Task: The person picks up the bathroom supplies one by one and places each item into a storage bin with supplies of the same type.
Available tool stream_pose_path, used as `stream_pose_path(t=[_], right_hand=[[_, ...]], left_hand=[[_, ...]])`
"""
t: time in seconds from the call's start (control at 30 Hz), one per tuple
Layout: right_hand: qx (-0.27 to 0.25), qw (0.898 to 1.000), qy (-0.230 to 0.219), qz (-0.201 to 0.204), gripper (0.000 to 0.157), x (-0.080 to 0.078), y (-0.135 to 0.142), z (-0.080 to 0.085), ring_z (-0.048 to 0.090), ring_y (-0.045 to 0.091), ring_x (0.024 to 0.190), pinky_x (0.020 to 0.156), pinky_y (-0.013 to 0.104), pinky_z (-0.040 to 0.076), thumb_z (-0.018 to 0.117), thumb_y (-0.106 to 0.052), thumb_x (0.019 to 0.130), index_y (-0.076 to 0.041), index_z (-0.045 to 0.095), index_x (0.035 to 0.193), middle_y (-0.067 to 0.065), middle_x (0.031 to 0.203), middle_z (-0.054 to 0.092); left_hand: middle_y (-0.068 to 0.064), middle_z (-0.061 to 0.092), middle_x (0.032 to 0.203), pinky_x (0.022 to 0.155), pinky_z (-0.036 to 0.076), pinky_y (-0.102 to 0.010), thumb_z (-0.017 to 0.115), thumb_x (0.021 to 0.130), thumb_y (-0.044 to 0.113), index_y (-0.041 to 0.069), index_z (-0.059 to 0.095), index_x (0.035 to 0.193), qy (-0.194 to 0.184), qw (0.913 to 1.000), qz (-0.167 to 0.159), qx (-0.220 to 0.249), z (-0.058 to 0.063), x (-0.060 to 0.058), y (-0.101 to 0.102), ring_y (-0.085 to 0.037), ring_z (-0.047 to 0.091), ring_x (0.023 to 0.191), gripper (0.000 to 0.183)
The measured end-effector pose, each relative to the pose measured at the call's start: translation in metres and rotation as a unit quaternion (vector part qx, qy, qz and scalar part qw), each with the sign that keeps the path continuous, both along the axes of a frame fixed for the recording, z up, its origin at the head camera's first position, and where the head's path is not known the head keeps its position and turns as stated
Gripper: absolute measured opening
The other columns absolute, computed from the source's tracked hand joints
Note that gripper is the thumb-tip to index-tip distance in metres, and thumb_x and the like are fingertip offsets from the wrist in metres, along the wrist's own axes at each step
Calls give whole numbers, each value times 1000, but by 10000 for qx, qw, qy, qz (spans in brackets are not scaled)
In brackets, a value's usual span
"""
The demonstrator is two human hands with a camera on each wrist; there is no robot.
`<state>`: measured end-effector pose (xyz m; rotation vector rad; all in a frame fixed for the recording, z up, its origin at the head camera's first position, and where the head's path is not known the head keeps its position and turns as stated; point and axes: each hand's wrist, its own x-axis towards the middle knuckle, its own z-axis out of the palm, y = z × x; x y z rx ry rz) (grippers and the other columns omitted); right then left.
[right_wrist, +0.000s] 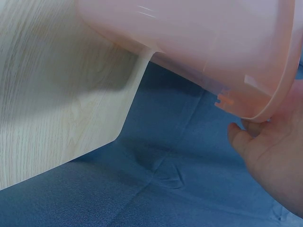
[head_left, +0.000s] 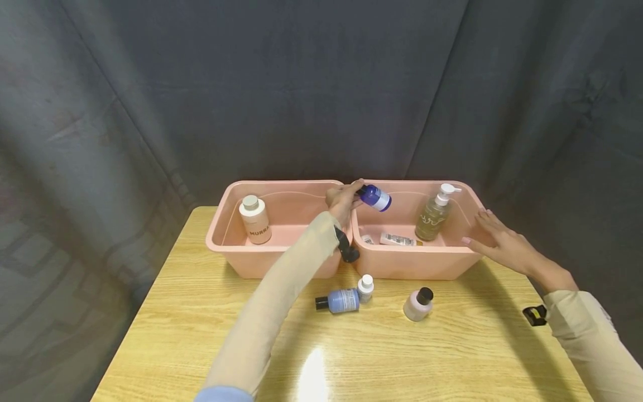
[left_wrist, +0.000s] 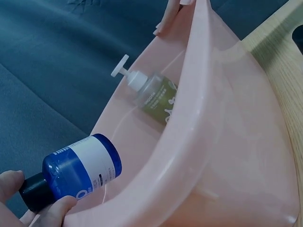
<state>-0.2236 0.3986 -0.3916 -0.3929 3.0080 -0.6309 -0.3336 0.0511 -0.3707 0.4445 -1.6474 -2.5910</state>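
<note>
My left hand [head_left: 343, 202] pinches a dark blue bottle [head_left: 375, 198] by its black cap. The bottle is tilted, its base pointing over the inside of the right pink bin [head_left: 402, 265]. In the left wrist view, a thumb and fingertips press around the cap of the blue bottle [left_wrist: 83, 168], and its white label faces the camera. My right hand [head_left: 502, 245] rests on the right end rim of the same bin, its fingers mostly straight. In this bin stands a green pump bottle [head_left: 433, 219] with a white pump, and a small white tube [head_left: 397, 240] lies near the front wall.
The left pink bin [head_left: 281, 258] holds a white bottle [head_left: 256, 223] with a lettered label. On the wooden table [head_left: 211, 312] lie a light blue bottle [head_left: 343, 301], a small white bottle [head_left: 365, 288] and a pale pink bottle [head_left: 418, 304] with a black cap. Dark cloth hangs behind.
</note>
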Motion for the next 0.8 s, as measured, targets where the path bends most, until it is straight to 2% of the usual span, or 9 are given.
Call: stream_pose_path(t=[0.33, 0.63, 0.8], right_hand=[[29, 10000, 69, 17, 84, 1, 1, 0, -2, 41, 148, 95, 83, 17, 56, -44, 99, 5, 16, 154, 24, 162, 2], [38, 10000, 50, 13, 84, 0, 2, 0, -2, 40, 148, 96, 83, 16, 55, -44, 99, 4, 15, 155, 23, 162, 1], [29, 10000, -11, 4, 84, -1, 1, 0, -3, 40, 148, 96, 83, 14, 55, -44, 99, 4, 14, 155, 22, 163, 0]], left_hand=[[-27, 71, 91, 73, 60, -36, 79, 83, 4, -7, 61, 91, -241, 9984, 475, -206, 2, -1, 10, -35, 73, 84, 22], [-25, 71, 92, 75, 60, -35, 80, 82, 5, -6, 62, 88, -330, 9974, 458, -451, 5, 0, 11, -32, 73, 84, 22], [-23, 72, 93, 75, 60, -33, 81, 82, 8, -7, 66, 92, -399, 9959, 463, -664, 5, 1, 9, -30, 73, 84, 24]])
